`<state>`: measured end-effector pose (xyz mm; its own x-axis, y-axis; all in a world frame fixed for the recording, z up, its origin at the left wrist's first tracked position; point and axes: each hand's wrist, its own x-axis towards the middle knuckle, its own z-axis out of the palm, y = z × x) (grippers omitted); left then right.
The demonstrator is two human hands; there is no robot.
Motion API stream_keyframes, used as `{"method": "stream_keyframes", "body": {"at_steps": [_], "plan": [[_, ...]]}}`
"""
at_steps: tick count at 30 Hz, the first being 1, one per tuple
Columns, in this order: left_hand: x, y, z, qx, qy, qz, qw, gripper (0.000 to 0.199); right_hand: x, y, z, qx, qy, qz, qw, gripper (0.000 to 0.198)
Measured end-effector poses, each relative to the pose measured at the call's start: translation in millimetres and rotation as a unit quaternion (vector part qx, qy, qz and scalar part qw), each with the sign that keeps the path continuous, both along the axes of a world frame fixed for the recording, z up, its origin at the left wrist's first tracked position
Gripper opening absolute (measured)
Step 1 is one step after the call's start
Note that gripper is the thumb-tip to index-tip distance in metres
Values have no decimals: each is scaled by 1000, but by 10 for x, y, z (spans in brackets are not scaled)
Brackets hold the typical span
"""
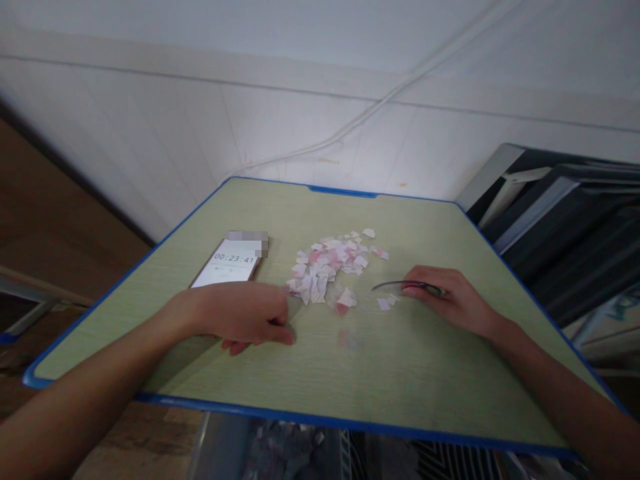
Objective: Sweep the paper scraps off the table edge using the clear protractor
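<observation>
My right hand is closed around slim, dark, curved tweezers, their tip pointing left over the tabletop. Just under the tweezers are a few small white paper scraps. A loose heap of torn white and pink paper pieces lies in the middle, between my hands. One pinkish piece sits at the heap's near edge, and a blurred patch shows below it. Left of the heap, my left hand rests with curled fingers and covers the lower part of a phone. Whatever its fingers hold, if anything, is hidden.
The phone screen shows a running-time display. A pale green table with a blue rim stands against a white wall with a cable. Dark flat items lean at the right. Below the front edge is a clear bin holding scraps.
</observation>
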<state>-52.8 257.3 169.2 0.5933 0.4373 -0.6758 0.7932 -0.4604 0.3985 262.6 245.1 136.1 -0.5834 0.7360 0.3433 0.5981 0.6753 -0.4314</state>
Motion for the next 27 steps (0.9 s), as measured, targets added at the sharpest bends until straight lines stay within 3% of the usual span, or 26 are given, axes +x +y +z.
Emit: {"method": "stream_keyframes", "body": {"at_steps": [4, 7, 14, 21, 27], "plan": [[-1, -5, 0, 0, 7, 0, 1000, 52, 33, -27, 36, 18, -1, 74, 997, 17], [-3, -10, 4, 4, 8, 1, 1000, 52, 43, -49, 40, 29, -2, 92, 995, 20], [-2, -11, 5, -9, -1, 10, 1000, 49, -73, -138, -11, 81, -9, -21, 996, 18], [10, -5, 16, -23, 1, 15, 1000, 49, -138, -200, -50, 165, -33, -20, 985, 17], [13, 6, 19, -34, -8, 8, 999, 50, -167, -179, -76, 143, -42, -25, 988, 22]]}}
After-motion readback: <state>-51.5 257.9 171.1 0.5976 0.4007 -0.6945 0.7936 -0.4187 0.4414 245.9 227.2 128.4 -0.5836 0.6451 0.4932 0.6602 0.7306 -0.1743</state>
